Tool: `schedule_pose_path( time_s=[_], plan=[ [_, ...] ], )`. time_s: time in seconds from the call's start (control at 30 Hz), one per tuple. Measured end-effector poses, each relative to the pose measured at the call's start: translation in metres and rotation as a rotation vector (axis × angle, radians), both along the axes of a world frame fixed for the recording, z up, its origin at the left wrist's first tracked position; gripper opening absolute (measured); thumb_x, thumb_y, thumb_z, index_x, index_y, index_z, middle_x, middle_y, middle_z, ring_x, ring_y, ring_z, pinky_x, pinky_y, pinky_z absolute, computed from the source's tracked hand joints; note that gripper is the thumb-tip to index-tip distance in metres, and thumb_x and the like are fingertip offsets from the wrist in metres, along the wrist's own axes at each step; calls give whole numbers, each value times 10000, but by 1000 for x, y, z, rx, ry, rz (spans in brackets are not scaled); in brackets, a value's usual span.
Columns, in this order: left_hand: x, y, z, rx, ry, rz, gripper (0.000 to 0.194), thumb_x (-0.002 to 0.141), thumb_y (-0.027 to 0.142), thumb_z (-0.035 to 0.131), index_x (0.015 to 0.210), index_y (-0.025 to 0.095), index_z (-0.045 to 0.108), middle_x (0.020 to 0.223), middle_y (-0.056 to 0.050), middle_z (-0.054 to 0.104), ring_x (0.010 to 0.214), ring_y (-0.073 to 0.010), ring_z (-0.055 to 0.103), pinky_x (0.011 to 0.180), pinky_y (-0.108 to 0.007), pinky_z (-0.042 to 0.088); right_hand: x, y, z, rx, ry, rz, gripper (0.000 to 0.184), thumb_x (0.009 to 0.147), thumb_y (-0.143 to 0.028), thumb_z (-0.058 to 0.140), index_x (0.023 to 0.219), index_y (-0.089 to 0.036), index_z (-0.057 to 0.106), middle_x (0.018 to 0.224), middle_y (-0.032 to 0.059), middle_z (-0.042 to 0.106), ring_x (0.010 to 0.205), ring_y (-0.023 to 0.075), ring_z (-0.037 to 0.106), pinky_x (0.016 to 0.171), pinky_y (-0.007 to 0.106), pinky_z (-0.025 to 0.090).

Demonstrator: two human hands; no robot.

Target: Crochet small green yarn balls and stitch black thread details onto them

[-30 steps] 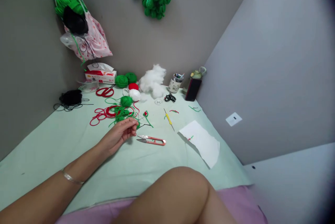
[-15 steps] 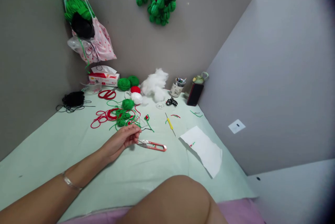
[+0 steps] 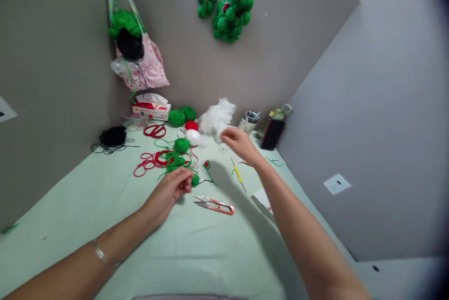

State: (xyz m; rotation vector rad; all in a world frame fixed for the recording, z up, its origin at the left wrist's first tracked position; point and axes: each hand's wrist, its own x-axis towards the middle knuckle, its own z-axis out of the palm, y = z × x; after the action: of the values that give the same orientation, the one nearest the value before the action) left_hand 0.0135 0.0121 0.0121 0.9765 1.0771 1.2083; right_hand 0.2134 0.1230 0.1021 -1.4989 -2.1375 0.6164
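Observation:
My left hand (image 3: 174,190) hovers over the table with its fingers curled together. A small green ball (image 3: 195,180) shows right beside its fingertips; whether the fingers grip it I cannot tell. My right hand (image 3: 240,143) reaches to the back, thumb and fingers pinched at the lower edge of the fluffy white stuffing (image 3: 215,117). In front of my left hand lie orange thread snips (image 3: 215,205). A yellow-handled crochet hook (image 3: 238,174) rests below my right hand. Tangled green yarn (image 3: 174,160) and red yarn (image 3: 145,164) lie behind my left hand.
Along the back stand a tissue box (image 3: 152,110), green yarn balls (image 3: 176,117), a pen cup (image 3: 248,123), a bottle and a phone (image 3: 272,134). Red-handled scissors (image 3: 155,131) and black yarn (image 3: 112,136) lie left. My right forearm partly covers white paper (image 3: 261,199).
My right hand has come into view and reached to the white stuffing. My left hand stays low, now apart from the snips. The view has shifted, and my knee is out of sight.

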Motion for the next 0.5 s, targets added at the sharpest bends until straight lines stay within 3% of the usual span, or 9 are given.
schedule_pose_path(
  time_s=[0.07,0.17,0.3,0.4,0.5],
  plan=[
    [1,-1,-3,-44,-113,-25,275,789,425,738,773,186,602,706,25,550,596,-107,525,613,-215,489,33,34,-18,85,-114,-233,246,936,-137,549,1132,-145,698,1219,169,678,1229,315,573,985,430,460],
    [3,-2,-9,-98,-190,-75,307,786,432,772,767,171,610,709,17,557,599,-100,527,628,-219,486,72,70,-55,93,-196,-372,331,879,-107,620,1207,-104,659,1265,227,640,1286,369,538,1014,498,438],
    [3,-3,-12,-136,-237,-123,290,821,413,765,770,170,615,726,16,562,621,-95,530,652,-214,477,99,90,-94,100,-225,-424,208,954,-248,648,1132,-145,680,1163,102,694,1155,269,635,1039,514,471],
    [3,-3,-12,-169,-258,-133,287,834,417,763,779,174,619,722,23,551,623,-95,516,661,-216,472,114,103,-101,156,-182,-486,217,978,-320,643,1116,-160,689,1104,70,711,1079,232,670,1013,482,510],
    [2,-4,-12,-203,-248,-129,305,821,434,779,778,178,619,712,27,544,621,-97,508,644,-213,458,133,126,-89,262,-85,-593,275,1010,-338,600,1209,-157,656,1103,71,711,1010,211,693,949,449,560]
  ],
)
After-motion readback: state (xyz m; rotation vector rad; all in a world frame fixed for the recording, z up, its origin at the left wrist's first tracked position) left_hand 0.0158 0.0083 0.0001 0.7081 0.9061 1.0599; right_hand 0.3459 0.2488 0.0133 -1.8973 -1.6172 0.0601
